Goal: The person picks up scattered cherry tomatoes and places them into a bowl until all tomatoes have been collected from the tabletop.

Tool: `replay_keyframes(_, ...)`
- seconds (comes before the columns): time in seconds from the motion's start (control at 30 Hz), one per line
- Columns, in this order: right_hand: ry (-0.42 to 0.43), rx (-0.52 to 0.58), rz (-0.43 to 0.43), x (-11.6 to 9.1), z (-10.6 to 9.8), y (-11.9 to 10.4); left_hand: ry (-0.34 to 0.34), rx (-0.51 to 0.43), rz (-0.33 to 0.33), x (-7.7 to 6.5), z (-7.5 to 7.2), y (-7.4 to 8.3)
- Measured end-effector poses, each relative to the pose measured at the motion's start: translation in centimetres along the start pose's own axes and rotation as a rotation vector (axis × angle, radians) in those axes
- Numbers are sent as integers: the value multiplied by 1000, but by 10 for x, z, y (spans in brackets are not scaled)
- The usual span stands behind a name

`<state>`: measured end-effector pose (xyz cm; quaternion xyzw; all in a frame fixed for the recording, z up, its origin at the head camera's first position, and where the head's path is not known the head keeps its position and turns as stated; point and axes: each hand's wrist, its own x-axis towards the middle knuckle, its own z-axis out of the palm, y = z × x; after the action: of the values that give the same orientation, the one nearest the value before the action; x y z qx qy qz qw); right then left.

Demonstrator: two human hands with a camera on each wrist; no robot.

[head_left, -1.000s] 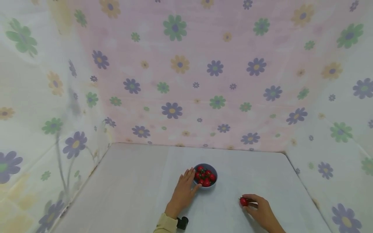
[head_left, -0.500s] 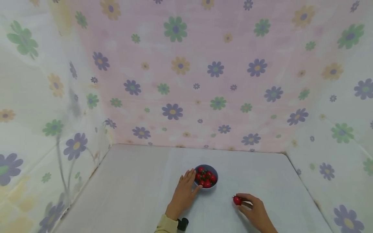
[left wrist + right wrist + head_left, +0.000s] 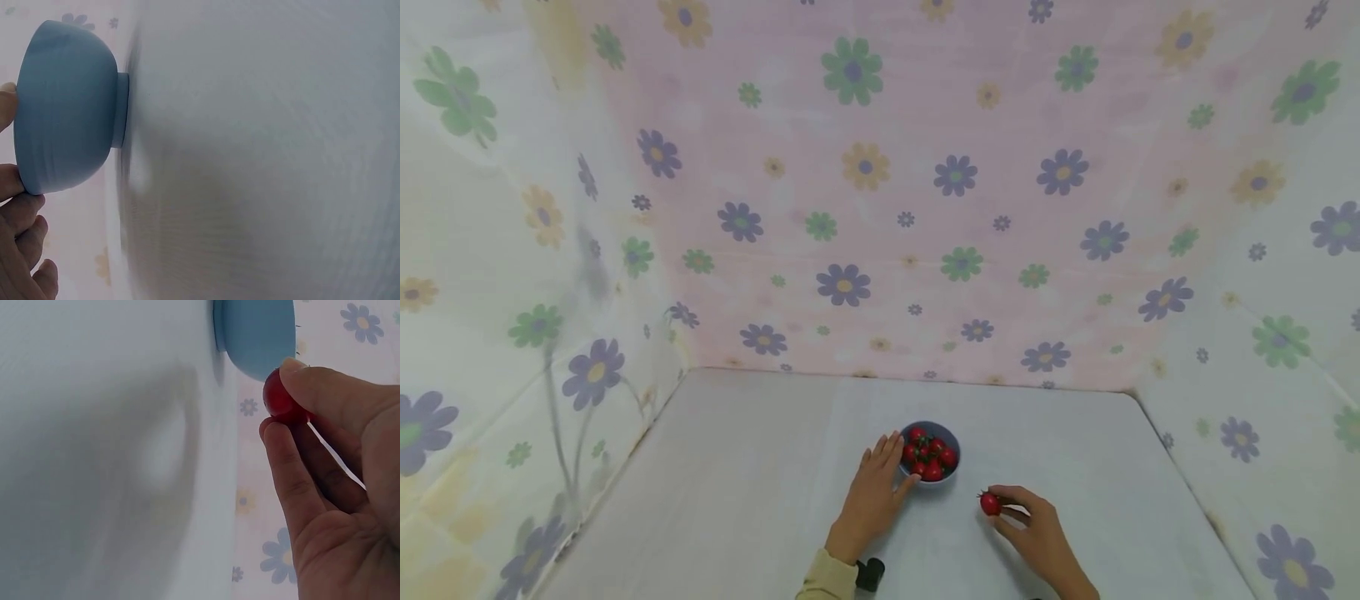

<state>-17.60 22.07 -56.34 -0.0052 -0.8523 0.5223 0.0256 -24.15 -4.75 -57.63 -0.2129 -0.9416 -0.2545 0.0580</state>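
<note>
A blue bowl stands upright on the white table, holding several red cherry tomatoes with green stems. My left hand rests against the bowl's left side, fingers extended and thumb spread along the near rim. The left wrist view shows the thumb and fingertips touching near the rim, apart from each other. To the right of the bowl, my right hand pinches a single cherry tomato between thumb and fingertips. In the right wrist view this cherry tomato is held above the table, with the bowl beyond it.
The white table spreads out on both sides of the bowl. Floral-patterned curtains enclose it at the back and sides. A small black device sits at the left wrist beside the sleeve.
My right hand has moved left and slightly away from me with the cherry tomato, closer to the bowl. The left hand and bowl have stayed in place.
</note>
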Motion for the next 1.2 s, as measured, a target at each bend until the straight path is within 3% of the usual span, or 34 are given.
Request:
replay_keyframes(0.3,19,22,-104,9,10,-13,1,2,-5,0,-3,1)
replay_keyframes(0.67,-15,42,-156,18,17,-26,-27,-1,-22,0,-3,2)
replay_keyframes(0.93,14,51,-318,30,27,-27,-15,-13,-13,0,-3,3)
replay_keyframes(1.2,4,47,-354,45,36,-33,-10,-14,-11,0,-2,2)
